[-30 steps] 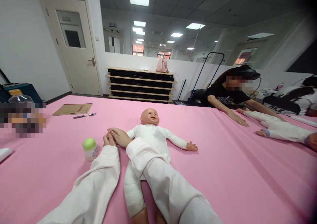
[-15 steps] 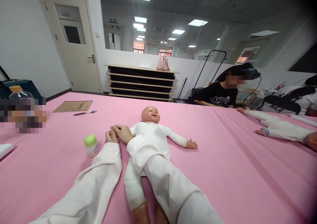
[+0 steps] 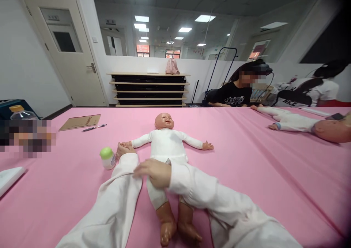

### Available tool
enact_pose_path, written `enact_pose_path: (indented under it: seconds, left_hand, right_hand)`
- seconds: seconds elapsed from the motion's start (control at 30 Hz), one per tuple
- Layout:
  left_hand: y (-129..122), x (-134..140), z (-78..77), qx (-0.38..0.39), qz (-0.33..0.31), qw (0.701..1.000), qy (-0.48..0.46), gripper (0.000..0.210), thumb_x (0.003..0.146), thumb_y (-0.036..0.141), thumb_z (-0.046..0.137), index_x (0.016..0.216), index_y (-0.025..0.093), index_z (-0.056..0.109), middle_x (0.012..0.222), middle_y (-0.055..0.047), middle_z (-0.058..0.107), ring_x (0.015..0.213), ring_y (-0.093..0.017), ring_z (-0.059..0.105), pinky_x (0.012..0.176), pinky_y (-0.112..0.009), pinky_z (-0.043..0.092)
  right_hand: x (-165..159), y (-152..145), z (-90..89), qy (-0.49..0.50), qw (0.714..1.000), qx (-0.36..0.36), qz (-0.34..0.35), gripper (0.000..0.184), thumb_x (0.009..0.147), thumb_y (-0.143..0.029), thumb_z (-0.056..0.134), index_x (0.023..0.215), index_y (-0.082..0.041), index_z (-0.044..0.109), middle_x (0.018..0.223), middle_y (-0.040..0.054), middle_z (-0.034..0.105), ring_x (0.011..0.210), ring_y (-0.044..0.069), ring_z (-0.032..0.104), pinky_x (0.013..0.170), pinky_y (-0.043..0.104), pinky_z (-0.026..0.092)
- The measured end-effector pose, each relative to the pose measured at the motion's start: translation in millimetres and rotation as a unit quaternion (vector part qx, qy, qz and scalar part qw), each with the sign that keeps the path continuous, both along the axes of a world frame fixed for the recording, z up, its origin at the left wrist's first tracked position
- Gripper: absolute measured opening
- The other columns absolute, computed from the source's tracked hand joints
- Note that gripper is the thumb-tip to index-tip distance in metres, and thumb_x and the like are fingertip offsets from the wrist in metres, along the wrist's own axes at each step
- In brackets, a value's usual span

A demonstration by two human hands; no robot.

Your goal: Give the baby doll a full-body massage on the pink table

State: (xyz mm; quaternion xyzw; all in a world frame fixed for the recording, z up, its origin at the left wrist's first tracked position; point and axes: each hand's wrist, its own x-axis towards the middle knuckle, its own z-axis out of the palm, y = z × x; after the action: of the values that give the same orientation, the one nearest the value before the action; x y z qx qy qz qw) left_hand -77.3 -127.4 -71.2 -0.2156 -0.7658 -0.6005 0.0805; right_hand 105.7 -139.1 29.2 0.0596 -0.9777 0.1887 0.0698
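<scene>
A baby doll [image 3: 168, 145] with a white cloth body lies on its back, head at the far end and arms spread. Closed around the doll's hand on the left side is my left hand [image 3: 124, 150]; part of that small hand shows beyond my fingers. My right hand [image 3: 157, 172] hovers over the doll's hip and upper leg, fingers stretched to the left and slightly blurred, holding nothing. Beside my left wrist stands a small jar [image 3: 108, 159] with a green lid.
A pink cloth [image 3: 241, 167] covers the table. Toward the back left lie a brown notebook [image 3: 80, 122] and a pen [image 3: 94, 127]. A white object [image 3: 11, 180] sits at the left edge. Another doll [image 3: 297, 123] lies at right, near a person in black [image 3: 233, 92].
My right hand has left the doll's hand and come back toward me, over the doll's hip. My left hand stays at the doll's hand. The view has shifted a little.
</scene>
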Motion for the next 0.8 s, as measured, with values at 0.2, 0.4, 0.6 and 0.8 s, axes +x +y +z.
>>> enact_pose_path:
  seconds: [0.2,0.4,0.6,0.8]
  left_hand:
    - [-1.0,12.6,11.2,-0.054,0.084,0.995,-0.009,0.064,0.065,0.016,0.051,0.124,0.002,0.033,0.130,-0.028,0.034,0.126,-0.038,0.026,0.100,-0.056,0.020]
    - [-21.2,40.4,1.4,-0.035,-0.049,0.978,0.201,0.069,0.059,0.014,0.047,0.125,0.003,0.033,0.136,-0.025,0.027,0.129,-0.034,0.022,0.104,-0.051,0.019]
    - [-53.7,74.1,-2.8,0.017,-0.170,0.927,0.333,0.055,0.066,0.016,0.043,0.120,0.011,0.041,0.120,-0.017,0.049,0.113,-0.028,0.045,0.093,-0.045,0.037]
    - [-60.3,76.9,5.9,0.046,-0.194,0.934,0.298,0.042,0.071,0.018,0.042,0.112,0.013,0.045,0.106,-0.013,0.055,0.101,-0.025,0.052,0.082,-0.043,0.045]
  right_hand:
    - [74.3,-21.3,-10.3,-0.069,0.995,0.001,0.069,0.051,0.057,-0.006,0.052,0.104,-0.024,0.060,0.127,0.0036,0.050,0.127,0.019,0.034,0.107,0.046,0.013]
    - [90.7,-33.6,-0.2,-0.064,0.997,-0.037,0.012,0.065,0.052,-0.005,0.046,0.113,-0.024,0.056,0.135,0.0026,0.042,0.130,0.019,0.028,0.108,0.044,0.010]
    - [94.2,-39.5,-0.2,-0.074,0.994,-0.068,0.034,0.065,0.049,-0.009,0.047,0.111,-0.027,0.057,0.136,0.0023,0.041,0.130,0.023,0.029,0.108,0.047,0.002]
    - [98.6,-36.2,1.7,-0.077,0.993,-0.080,0.042,0.063,0.054,-0.013,0.053,0.115,-0.027,0.055,0.137,0.0033,0.039,0.129,0.024,0.030,0.108,0.048,0.005]
